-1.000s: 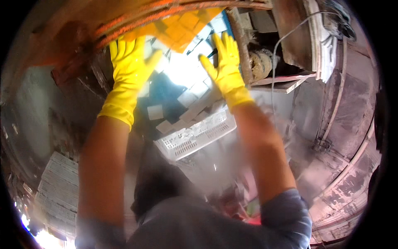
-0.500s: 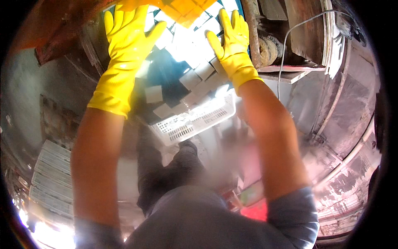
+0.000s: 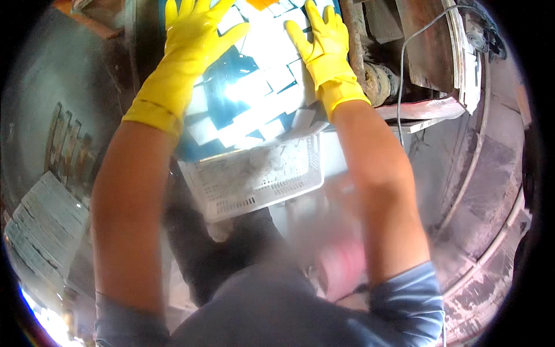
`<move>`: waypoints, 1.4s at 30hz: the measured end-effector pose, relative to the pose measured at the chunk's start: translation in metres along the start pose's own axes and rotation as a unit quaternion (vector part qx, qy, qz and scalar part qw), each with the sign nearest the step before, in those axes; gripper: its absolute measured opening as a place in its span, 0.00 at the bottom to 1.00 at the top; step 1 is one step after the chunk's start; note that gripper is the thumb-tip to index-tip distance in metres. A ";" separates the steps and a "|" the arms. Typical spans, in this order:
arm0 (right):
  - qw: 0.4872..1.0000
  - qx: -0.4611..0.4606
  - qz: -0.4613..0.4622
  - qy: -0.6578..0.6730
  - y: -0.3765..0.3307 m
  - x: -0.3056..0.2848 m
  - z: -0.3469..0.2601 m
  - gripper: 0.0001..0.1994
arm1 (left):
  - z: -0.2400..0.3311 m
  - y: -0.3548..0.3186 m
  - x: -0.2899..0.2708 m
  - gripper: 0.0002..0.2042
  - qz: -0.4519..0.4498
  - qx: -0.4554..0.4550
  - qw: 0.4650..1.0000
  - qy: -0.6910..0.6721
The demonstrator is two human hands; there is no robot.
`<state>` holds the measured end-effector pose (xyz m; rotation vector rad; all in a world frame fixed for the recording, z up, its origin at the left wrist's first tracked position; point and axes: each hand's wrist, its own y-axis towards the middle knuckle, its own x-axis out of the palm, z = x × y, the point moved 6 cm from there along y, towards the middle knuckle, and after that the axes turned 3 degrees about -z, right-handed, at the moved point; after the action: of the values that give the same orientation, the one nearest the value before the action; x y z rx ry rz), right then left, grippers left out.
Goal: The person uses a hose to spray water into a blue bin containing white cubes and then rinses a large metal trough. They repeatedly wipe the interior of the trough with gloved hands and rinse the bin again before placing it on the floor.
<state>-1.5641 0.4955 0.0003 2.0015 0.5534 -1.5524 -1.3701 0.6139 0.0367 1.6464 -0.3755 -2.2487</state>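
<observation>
Both my hands wear yellow rubber gloves. My left hand [image 3: 199, 37] lies with spread fingers on the left part of a blue surface [image 3: 222, 107], among white square tiles [image 3: 254, 87]. Over at the right edge of that surface, my right hand [image 3: 325, 46] is also open, thumb stretched toward the middle, palm down on or just above the tiles. Glare washes out many tiles, and some overlap. Below the near edge of the surface sits a white slotted plastic basket [image 3: 263, 196]; whether tiles lie in it is hard to make out.
A rusty frame with a roller [image 3: 378, 84] flanks the surface at right, with a thin grey cable [image 3: 403, 58] hanging past it. Light slatted stacks [image 3: 49, 222] stand at lower left. A pink rounded thing [image 3: 341, 266] is near my right elbow. An orange piece [image 3: 261, 3] shows at the top.
The view has shifted, and the orange piece has mostly left the top. Tiles now cover more of the blue surface near its front edge. Both hands stay spread on the surface.
</observation>
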 end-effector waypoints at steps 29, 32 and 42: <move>0.929 -0.023 -0.334 0.155 -0.404 0.034 0.011 0.36 | 0.217 -0.380 0.051 0.38 -0.216 -0.230 0.940 -0.132; 0.933 0.008 -0.332 0.139 -0.428 0.071 0.054 0.34 | 0.155 -0.407 0.044 0.38 -0.136 -0.474 0.849 -0.190; 0.737 0.338 -0.047 0.583 -0.332 0.119 0.262 0.18 | 0.120 -0.312 0.138 0.26 -0.071 -0.607 0.690 -0.387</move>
<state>-1.9345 0.5819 -0.2193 3.4899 0.5407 -0.2687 -1.5560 0.8439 -0.1710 0.0067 0.9436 -2.2186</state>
